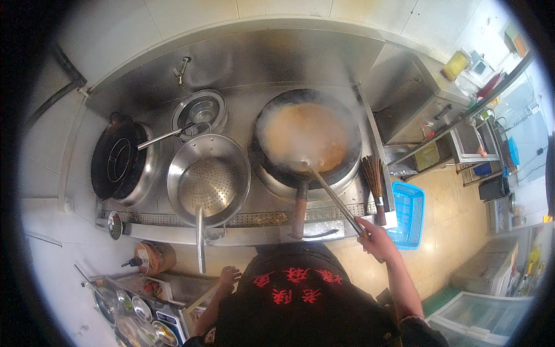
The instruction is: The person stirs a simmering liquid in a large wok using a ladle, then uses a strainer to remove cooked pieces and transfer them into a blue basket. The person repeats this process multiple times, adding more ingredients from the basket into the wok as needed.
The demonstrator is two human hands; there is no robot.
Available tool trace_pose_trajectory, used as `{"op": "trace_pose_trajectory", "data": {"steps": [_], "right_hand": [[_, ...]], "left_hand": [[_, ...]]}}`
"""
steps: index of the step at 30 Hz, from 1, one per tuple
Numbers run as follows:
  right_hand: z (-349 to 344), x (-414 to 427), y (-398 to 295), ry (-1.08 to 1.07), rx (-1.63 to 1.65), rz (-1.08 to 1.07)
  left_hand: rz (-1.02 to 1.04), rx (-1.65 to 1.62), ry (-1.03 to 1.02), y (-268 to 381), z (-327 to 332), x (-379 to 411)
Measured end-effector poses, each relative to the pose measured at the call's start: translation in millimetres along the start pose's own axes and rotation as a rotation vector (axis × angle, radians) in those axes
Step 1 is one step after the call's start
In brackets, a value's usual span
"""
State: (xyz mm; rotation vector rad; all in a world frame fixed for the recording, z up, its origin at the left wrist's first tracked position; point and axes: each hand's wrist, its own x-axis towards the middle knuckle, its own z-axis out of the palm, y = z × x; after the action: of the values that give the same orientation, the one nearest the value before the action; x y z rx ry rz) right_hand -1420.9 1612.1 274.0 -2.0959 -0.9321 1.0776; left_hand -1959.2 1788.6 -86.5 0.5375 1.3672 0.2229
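Observation:
My right hand grips the end of a long metal ladle handle. The ladle's head dips into orange-brown steaming liquid in a black wok; steam blurs that area. The wok sits on the stainless steel range, its wooden handle pointing towards me. Beside my apron, my left hand hangs low with loosely bent fingers and nothing visible in it. Left of the wok, a perforated strainer rests in a wide metal basin.
A bamboo wok brush lies at the range's right edge, above a blue plastic basket. A second black wok stands far left. Below the tap is a metal pot. Behind my left hand are several bowls.

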Motion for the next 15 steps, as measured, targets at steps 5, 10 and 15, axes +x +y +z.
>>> {"op": "trace_pose_trajectory", "data": {"steps": [5,10,15], "right_hand": [[20,46,38,0.176,-0.237,-0.177],[38,90,59,0.319,-0.348,-0.290],[38,121,61,0.359,-0.204,-0.259]], "left_hand": [[0.022,-0.024,-0.092,-11,-24,4],[0.072,-0.018,-0.057,-11,-15,-13],[0.282,0.204,-0.212,-18,-16,-23]]}}
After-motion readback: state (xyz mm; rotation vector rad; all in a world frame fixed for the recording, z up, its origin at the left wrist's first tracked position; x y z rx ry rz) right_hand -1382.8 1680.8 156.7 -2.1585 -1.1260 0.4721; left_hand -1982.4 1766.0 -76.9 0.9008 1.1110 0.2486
